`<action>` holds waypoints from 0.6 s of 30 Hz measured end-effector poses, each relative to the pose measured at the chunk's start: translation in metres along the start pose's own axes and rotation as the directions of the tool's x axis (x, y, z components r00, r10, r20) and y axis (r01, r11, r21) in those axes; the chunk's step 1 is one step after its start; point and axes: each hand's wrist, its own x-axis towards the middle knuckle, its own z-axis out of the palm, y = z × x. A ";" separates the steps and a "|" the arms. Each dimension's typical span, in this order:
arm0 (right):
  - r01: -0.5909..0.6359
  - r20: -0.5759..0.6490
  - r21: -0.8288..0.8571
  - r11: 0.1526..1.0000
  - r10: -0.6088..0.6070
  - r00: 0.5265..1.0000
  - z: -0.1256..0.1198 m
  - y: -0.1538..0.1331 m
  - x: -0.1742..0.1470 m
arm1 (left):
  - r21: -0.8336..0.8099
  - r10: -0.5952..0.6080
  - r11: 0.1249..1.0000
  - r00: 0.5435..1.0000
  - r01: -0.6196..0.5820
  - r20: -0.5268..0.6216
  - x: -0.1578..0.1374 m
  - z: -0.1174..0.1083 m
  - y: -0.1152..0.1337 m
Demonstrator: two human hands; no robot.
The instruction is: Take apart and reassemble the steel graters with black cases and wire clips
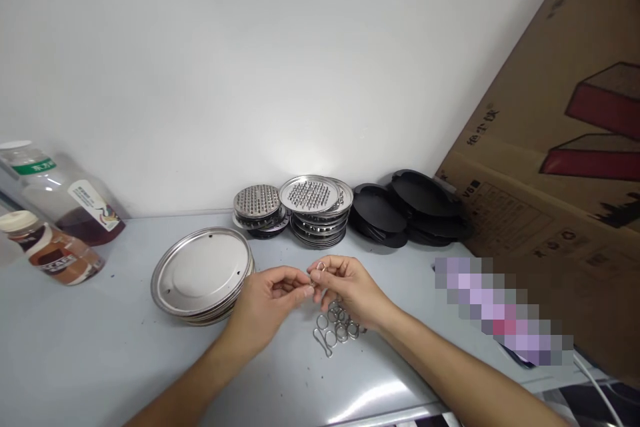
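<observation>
My left hand (273, 300) and my right hand (353, 287) meet above the grey table, fingertips close together. Between the right thumb and fingers I see a small metal ring (321, 267). The left thumb and forefinger are pinched just beside it; what they grip is too small and covered to make out. Below my right hand lies a loose heap of metal rings (341, 332), partly hidden by that hand. At the heap's near left edge is a long bent wire loop (323, 342).
Left of my hands stands a stack of round metal lids (205, 273). Along the wall are perforated metal discs (310, 195) and black round trays (425, 197). Two bottles (63, 253) stand far left. A cardboard box (540, 167) leans at right, behind a blurred-out flat object (500, 310).
</observation>
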 end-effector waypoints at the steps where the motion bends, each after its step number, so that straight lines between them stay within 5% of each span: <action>1: -0.007 0.007 0.023 1.000 0.007 1.000 0.000 -0.001 0.000 | 0.060 0.031 0.998 0.999 -0.030 -0.018 0.000 0.001 -0.001; 5: -0.092 0.100 0.059 0.994 0.086 0.991 0.002 -0.004 -0.004 | 0.218 0.118 0.969 0.993 -0.114 -0.005 -0.002 0.005 -0.004; 9: -0.179 0.204 0.059 0.982 0.164 0.965 0.004 -0.005 -0.004 | 0.238 0.082 0.969 0.996 -0.073 -0.031 -0.001 0.004 -0.003; 18: -0.121 -0.004 0.137 0.983 0.123 0.992 0.001 0.002 0.000 | 0.027 -0.098 0.995 0.995 0.099 -0.018 0.003 0.004 -0.006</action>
